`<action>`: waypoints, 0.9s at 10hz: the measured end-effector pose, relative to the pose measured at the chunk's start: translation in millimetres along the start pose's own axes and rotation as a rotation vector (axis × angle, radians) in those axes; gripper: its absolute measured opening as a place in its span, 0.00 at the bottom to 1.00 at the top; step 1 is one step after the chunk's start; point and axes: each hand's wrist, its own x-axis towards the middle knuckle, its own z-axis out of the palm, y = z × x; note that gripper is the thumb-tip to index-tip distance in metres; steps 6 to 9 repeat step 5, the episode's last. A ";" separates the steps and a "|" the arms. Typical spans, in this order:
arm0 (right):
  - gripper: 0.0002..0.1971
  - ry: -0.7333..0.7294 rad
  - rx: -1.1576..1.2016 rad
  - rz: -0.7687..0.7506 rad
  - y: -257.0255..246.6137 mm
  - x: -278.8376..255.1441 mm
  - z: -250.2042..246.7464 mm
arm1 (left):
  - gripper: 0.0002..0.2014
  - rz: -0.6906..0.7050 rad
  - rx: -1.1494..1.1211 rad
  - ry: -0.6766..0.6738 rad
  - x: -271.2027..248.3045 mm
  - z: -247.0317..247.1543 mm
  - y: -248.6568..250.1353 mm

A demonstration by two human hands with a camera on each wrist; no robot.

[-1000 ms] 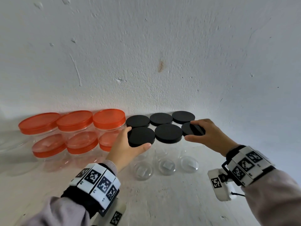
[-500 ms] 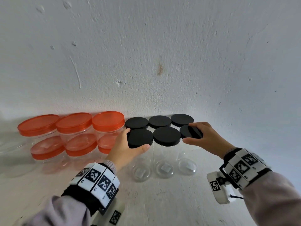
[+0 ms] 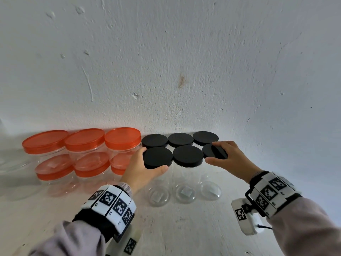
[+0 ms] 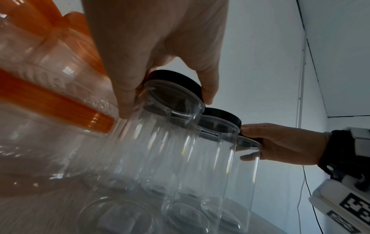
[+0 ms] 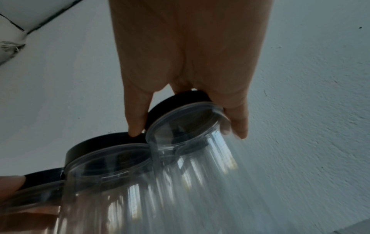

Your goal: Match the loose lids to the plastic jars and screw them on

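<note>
From the head view, little has changed since a moment ago: the left hand [image 3: 142, 168] still grips the front-left black lid [image 3: 157, 157] and the right hand [image 3: 230, 157] the front-right black lid [image 3: 212, 153], both on clear jars by the wall. The left wrist view shows fingers [image 4: 124, 95] curled round that lid on its clear jar [image 4: 160, 142]. The right wrist view shows the same, so I think this is the last tightening.

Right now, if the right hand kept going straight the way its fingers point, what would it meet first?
The right hand grips the front right black lid, fingers aimed left and toward the wall. Going on, it would probably meet the front middle black lid first, though depth is unclear; the back right black lid is also close.
</note>
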 end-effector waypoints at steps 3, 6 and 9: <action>0.35 0.034 -0.089 -0.016 -2.6 -4.6 -1.2 | 0.42 0.070 -0.049 0.000 -4.4 -0.2 0.5; 0.29 0.228 -0.095 -0.147 -18.0 -29.3 -9.7 | 0.45 0.048 0.005 0.026 -23.7 -17.1 -7.3; 0.29 0.228 -0.095 -0.147 -18.0 -29.3 -9.7 | 0.45 0.048 0.005 0.026 -23.7 -17.1 -7.3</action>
